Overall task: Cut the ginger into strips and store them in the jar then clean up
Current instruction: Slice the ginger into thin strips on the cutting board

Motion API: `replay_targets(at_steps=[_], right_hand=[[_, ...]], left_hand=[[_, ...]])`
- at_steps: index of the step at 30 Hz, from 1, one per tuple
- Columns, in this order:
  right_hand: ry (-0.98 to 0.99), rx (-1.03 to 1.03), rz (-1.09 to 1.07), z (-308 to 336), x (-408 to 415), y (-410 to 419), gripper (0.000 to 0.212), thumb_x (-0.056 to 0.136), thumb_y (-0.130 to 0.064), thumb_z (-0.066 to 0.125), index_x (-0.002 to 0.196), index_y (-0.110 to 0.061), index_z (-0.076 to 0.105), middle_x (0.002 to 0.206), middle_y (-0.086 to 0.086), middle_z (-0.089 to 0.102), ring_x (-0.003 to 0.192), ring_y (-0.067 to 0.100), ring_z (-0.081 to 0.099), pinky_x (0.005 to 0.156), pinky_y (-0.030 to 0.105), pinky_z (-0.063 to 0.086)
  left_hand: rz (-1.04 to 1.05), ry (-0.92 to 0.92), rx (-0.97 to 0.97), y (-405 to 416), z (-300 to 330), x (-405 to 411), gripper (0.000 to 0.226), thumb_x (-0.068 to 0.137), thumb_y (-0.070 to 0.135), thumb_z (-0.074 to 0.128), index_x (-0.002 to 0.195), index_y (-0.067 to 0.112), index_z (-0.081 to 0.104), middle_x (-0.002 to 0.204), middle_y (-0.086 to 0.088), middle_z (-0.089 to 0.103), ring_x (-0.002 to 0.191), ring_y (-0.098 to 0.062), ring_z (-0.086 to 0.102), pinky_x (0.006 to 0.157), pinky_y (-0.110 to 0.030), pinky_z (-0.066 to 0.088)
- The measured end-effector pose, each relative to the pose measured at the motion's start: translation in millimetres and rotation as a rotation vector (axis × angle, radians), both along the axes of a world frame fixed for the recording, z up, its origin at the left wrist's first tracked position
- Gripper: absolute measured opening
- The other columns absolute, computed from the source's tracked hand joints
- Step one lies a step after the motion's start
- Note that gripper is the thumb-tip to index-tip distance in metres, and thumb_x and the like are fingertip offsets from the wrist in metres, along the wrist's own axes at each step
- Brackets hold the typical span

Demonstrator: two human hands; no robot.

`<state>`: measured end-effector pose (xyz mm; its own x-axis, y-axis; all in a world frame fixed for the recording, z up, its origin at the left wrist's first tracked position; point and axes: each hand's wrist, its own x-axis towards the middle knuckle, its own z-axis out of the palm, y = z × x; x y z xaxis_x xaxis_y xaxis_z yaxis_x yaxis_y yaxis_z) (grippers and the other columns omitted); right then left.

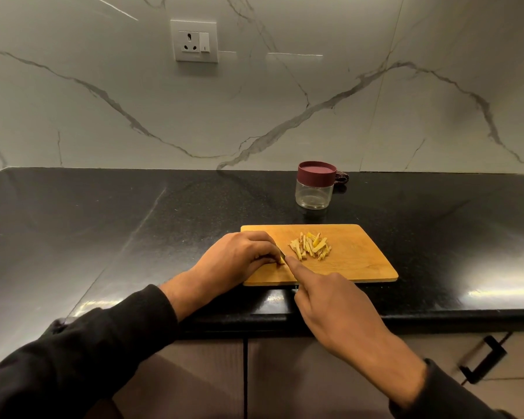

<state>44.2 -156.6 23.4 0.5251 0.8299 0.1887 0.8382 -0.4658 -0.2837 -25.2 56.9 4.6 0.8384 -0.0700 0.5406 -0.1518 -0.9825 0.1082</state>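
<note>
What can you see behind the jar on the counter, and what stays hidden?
Behind the jar, a small dark, patterned object peeks out at its right, against the marble wall. The jar covers most of it, so what it is cannot be told.

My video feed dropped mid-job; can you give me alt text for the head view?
On a wooden cutting board, the left hand pins a small ginger piece while the right hand cuts it with a knife, beside a pile of ginger strips. A lidded, seemingly empty jar stands behind on the black counter.
</note>
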Motion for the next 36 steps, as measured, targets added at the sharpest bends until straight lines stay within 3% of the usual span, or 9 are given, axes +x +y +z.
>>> replay_targets(at_steps=[7, 11, 16, 21, 28, 36], right_hand=[[-0.002, -0.016, 0.001, 1.6, -2.4, 2.9, 0.056, 0.106, -0.037, 0.034, 0.158, -0.042, 0.011, 0.077, -0.009, 0.047, 0.069, 0.010, 0.048, 0.066, 0.030, 0.046], [0.010, -0.014, 0.006, 0.9, -4.7, 2.1, 0.057, 0.107, -0.036, 0.034, 0.158, -0.042, 0.010, 0.078, -0.010, 0.041, 0.067, 0.007, 0.041, 0.065, 0.028, 0.037], [0.048, -0.010, 0.010, -1.0, -4.4, -1.1, 0.057, 0.106, -0.034, 0.035, 0.157, -0.041, 0.012, 0.088, -0.004, 0.056, 0.080, 0.012, 0.053, 0.072, 0.033, 0.047], [0.060, -0.010, 0.019, -6.1, -6.5, -10.5, 0.060, 0.105, -0.032, 0.034, 0.157, -0.042, 0.008, 0.090, -0.003, 0.057, 0.086, 0.016, 0.052, 0.074, 0.036, 0.045], [0.004, -0.101, -0.017, -2.8, -17.1, -30.2, 0.060, 0.107, -0.033, 0.030, 0.156, -0.048, -0.001, 0.077, -0.005, 0.039, 0.074, 0.019, 0.041, 0.067, 0.035, 0.036], [-0.091, -0.200, -0.110, -7.5, -16.4, -36.6, 0.070, 0.108, -0.023, 0.029, 0.150, -0.056, -0.017, 0.080, -0.001, 0.049, 0.066, 0.020, 0.042, 0.064, 0.034, 0.035]], left_hand=[[0.006, 0.008, 0.009, 2.0, -1.5, 0.6, 0.016, 0.094, 0.023, 0.068, 0.108, 0.025, 0.076, 0.111, 0.010, 0.069, 0.098, -0.005, 0.066, 0.083, -0.028, 0.058], [0.017, -0.001, 0.016, 0.8, -2.0, 0.9, 0.016, 0.093, 0.022, 0.068, 0.107, 0.025, 0.076, 0.110, 0.009, 0.069, 0.097, -0.005, 0.066, 0.082, -0.029, 0.059], [0.024, -0.015, 0.006, 0.9, -3.6, 0.3, 0.014, 0.093, 0.022, 0.069, 0.105, 0.026, 0.076, 0.107, 0.010, 0.069, 0.094, -0.006, 0.066, 0.078, -0.031, 0.059], [0.024, -0.014, 0.003, 0.4, -3.2, 0.7, 0.015, 0.094, 0.024, 0.067, 0.106, 0.026, 0.076, 0.108, 0.010, 0.069, 0.094, -0.005, 0.066, 0.079, -0.031, 0.059], [0.021, 0.001, -0.005, -0.2, -1.8, 0.0, 0.016, 0.094, 0.024, 0.066, 0.107, 0.025, 0.076, 0.109, 0.009, 0.070, 0.095, -0.006, 0.067, 0.080, -0.032, 0.059], [0.027, 0.017, -0.023, -0.5, -0.4, 0.2, 0.019, 0.095, 0.028, 0.060, 0.106, 0.024, 0.075, 0.109, 0.009, 0.069, 0.095, -0.007, 0.066, 0.080, -0.032, 0.059]])
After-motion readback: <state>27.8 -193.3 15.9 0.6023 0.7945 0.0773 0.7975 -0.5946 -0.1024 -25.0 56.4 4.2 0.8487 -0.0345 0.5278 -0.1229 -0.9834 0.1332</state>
